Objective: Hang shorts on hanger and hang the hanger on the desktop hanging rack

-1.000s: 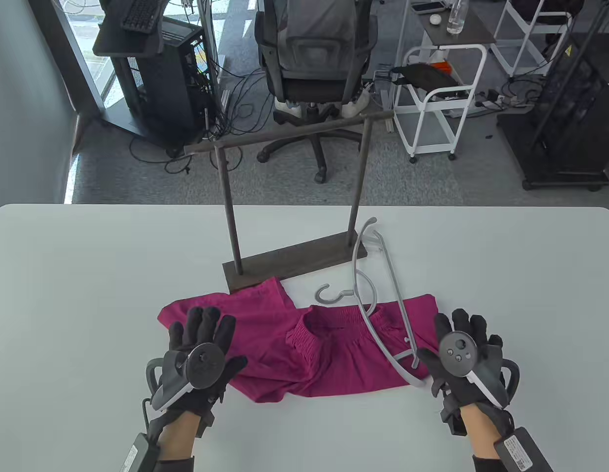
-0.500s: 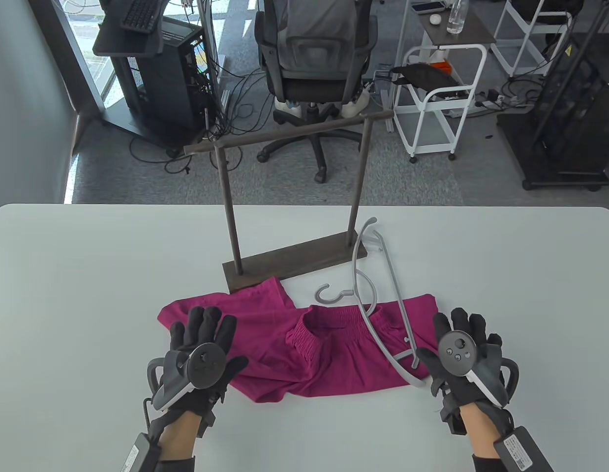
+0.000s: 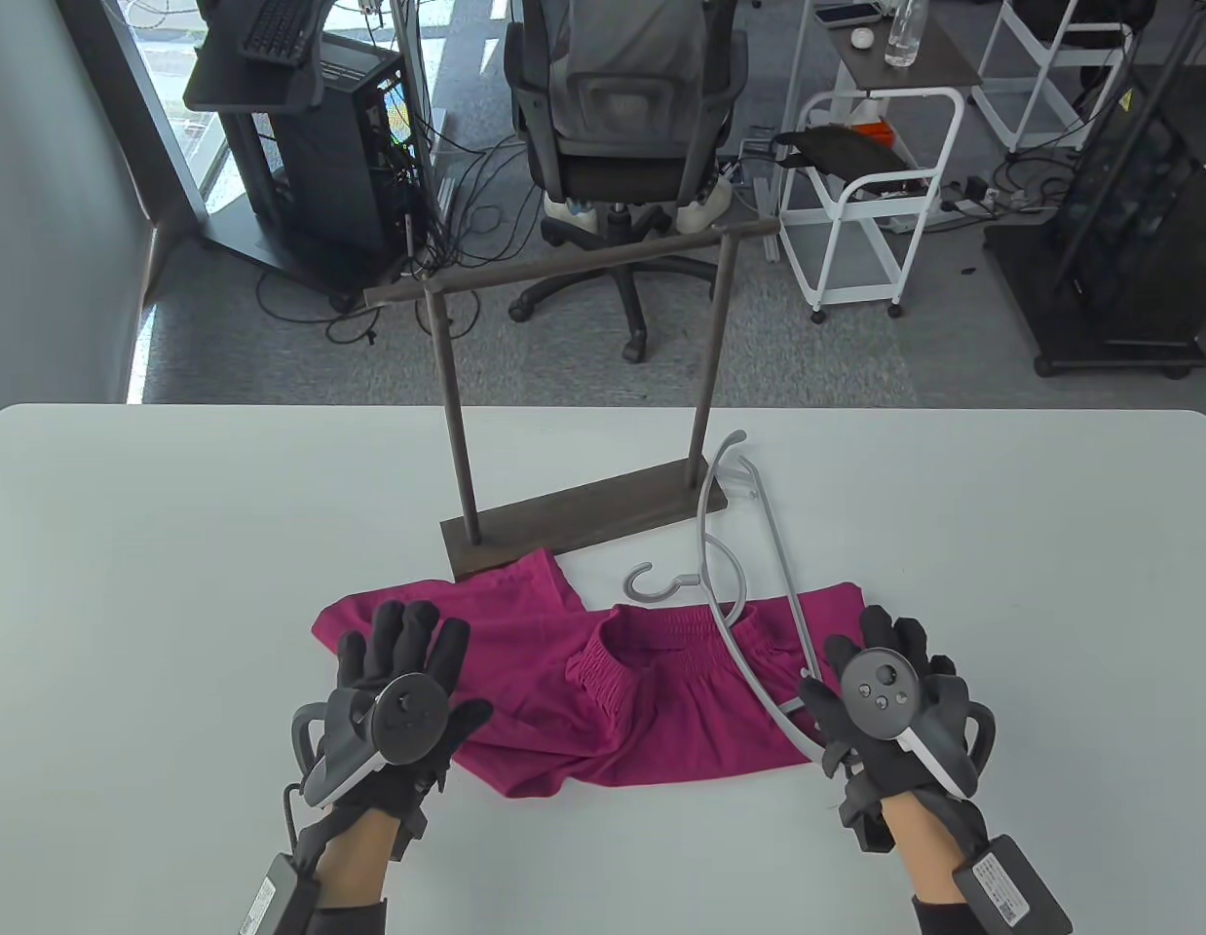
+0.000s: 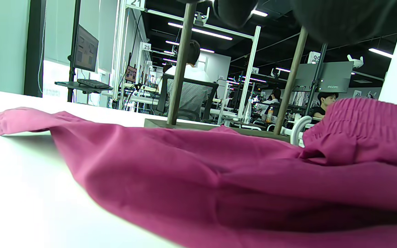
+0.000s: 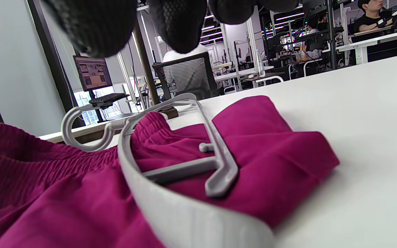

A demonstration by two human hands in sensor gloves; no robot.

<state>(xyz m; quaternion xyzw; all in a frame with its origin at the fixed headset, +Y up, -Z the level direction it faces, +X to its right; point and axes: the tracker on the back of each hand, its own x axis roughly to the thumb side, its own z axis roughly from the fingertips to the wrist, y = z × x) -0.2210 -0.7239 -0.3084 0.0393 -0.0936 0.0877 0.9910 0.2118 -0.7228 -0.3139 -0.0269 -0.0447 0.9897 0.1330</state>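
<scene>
On the white desk (image 3: pixel 174 545) the dark rack (image 3: pixel 584 516) stands at 12 o'clock, and the magenta shorts (image 3: pixel 584 701) lie flat just in front of its base. The grey hanger (image 3: pixel 749 623) lies across the shorts toward 3 o'clock. The left hand (image 3: pixel 394 701) rests on the shorts at 9 o'clock with fingers straight and released; the right hand (image 3: pixel 881 706) is beside the hanger's near end, fingers released, grasping nothing.

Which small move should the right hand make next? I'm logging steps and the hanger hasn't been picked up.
Probably close the right hand on the near end of the hanger. The grey hanger lies loose across the shorts, its near end just beside that hand's thumb, and the fingers are spread, holding nothing. The left hand hovers open over the shorts' other side.
</scene>
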